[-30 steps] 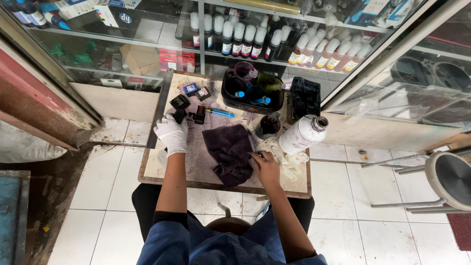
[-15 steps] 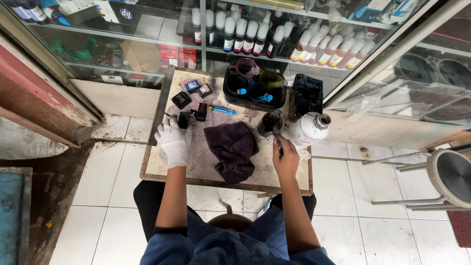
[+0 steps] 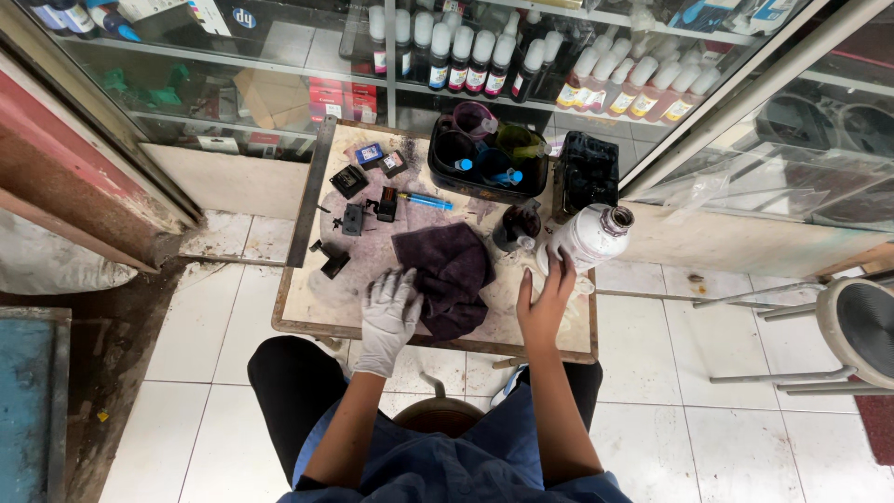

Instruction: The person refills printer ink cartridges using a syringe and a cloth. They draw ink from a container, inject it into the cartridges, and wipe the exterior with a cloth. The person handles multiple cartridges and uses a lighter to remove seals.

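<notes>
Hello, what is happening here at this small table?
A person sits at a small stained table in front of a glass cabinet of bottles. The gloved left hand rests on the table at the edge of a dark purple cloth. The bare right hand is open and reaches toward a white bottle with no cap, its fingertips close to or touching it. Small black cartridges, a blue syringe and a black tray of ink containers lie further back.

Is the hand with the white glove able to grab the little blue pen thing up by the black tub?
Probably yes. The gloved left hand rests beside the dark cloth, and the blue pen-like thing lies in the open on the small table. Only small black cartridges sit nearby, off to the side.
</notes>
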